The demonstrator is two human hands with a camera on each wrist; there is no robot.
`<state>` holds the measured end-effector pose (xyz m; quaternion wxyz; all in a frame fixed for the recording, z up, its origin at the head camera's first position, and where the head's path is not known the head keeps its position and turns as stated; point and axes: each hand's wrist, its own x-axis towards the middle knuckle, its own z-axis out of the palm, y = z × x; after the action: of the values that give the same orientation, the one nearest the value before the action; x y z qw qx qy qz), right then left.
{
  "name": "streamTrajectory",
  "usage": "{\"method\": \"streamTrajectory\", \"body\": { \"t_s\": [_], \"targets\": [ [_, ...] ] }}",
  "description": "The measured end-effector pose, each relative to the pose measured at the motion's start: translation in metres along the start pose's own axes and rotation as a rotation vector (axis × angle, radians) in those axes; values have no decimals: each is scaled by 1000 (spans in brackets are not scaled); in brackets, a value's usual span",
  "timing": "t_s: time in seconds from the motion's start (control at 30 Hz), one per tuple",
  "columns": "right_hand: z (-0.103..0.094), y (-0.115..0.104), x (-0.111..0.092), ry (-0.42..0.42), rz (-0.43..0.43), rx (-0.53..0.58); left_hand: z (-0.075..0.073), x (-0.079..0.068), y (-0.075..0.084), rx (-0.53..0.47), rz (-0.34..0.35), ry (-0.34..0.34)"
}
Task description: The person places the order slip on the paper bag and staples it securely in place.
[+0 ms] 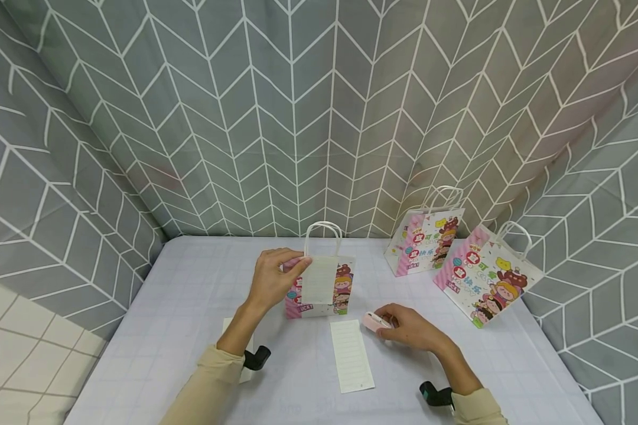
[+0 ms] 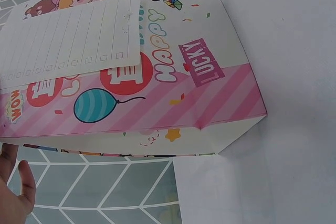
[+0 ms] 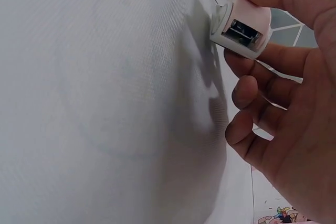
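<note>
The left hand (image 1: 276,274) pinches a lined paper slip (image 1: 319,280) at its upper corner, against the top of a printed paper bag (image 1: 344,289) that stands near the middle of the desk (image 1: 154,330). The slip lies over the bag's front, covering part of its lettering, while the bag's white handles (image 1: 324,225) rise above it. The right hand (image 1: 412,327) grips a small pink stapler (image 1: 373,321) between thumb and fingers, just in front of the bag and to its right; in the right wrist view its other fingers are bent loosely. A second slip (image 1: 352,356) lies flat on the desk near the stapler, and a third slip (image 1: 246,375) is partly hidden by the left forearm. To the right, well apart from the middle bag, are two matching bags, a farther one (image 1: 425,242) and a nearer one (image 1: 489,274). A grey patterned curtain (image 1: 292,118) hangs behind the desk.
</note>
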<state>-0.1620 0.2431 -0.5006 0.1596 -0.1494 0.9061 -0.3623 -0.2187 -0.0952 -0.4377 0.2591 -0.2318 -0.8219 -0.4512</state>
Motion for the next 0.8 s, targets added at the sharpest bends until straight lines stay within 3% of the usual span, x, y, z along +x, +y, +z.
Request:
{"method": "streamTrajectory", "body": {
  "t_s": [0.47,0.8],
  "targets": [
    [-1,-5,3,40,-38,16,0,0,0,9,4,5],
    [-5,-10,2,32,-21,32,0,0,1,2,2,4]
  ]
}}
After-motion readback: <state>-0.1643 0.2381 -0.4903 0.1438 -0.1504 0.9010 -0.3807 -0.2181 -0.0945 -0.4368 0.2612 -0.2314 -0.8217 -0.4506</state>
